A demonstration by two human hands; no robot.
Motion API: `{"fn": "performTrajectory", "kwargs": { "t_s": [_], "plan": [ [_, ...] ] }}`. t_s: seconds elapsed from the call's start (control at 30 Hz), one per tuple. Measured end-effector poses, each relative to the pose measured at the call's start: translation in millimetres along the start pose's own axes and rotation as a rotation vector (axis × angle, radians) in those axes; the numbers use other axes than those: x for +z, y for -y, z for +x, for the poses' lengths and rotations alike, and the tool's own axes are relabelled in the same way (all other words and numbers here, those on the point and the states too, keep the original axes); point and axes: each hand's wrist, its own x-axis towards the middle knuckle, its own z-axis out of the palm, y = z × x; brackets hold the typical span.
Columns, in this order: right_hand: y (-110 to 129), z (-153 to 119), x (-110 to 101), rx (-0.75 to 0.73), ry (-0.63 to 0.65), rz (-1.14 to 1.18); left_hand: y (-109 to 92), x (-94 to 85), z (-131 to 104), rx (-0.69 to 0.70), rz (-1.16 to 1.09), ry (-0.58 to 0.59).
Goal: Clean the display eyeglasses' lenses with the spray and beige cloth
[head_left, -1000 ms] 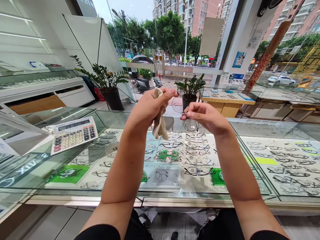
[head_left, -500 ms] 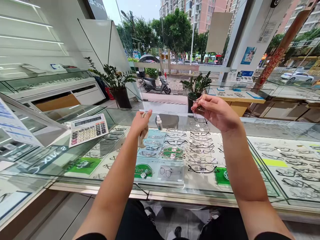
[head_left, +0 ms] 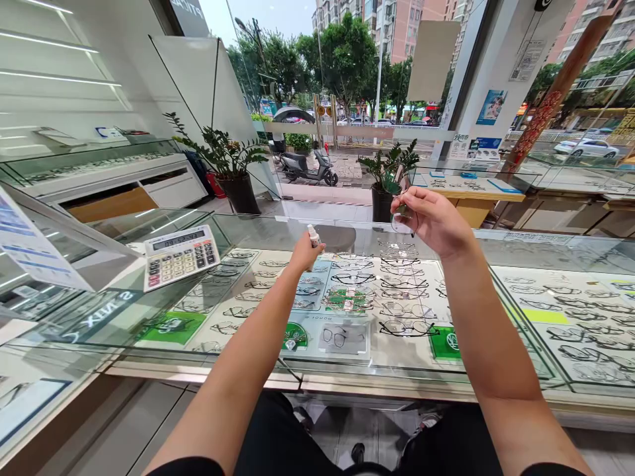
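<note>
a pair of thin-rimmed eyeglasses with clear, rounded lenses (head_left: pixel 405 227) is held above the far part of the glass-topped counter with a pale front edge (head_left: pixel 397 384). the right hand (head_left: pixel 438 223) has its grip pinched on the thin frame, thumb against fingers. the left hand (head_left: pixel 304 254) has its grip closed around a small white plastic spray bottle (head_left: pixel 313 235), nozzle up. beneath the glass lie rows of slim metal and dark-rimmed spectacles (head_left: pixel 353 277) and flat green cards (head_left: pixel 174 327). a white, boxy calculator (head_left: pixel 181 256) rests on the left side. beyond stand leafy plants in black pots (head_left: pixel 239 193) and, through the clear window, a grey scooter (head_left: pixel 310 168).
</note>
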Motion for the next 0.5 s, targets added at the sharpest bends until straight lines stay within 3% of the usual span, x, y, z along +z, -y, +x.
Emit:
{"fn": "performTrajectory", "kwargs": {
  "t_s": [0.13,0.3,0.5],
  "plan": [
    [-27,1,-6,-0.045,-0.169,0.112,-4,-4.2,-3,0.023,-0.092,-0.029],
    [-65,-14,-12,-0.071,-0.287,0.188,-22,-9.1,-10,0.133,-0.317,-0.065],
    [-91,-19,-15,-0.066,-0.306,0.217,-58,-21.9,-26,0.23,-0.662,0.086]
  ]
}}
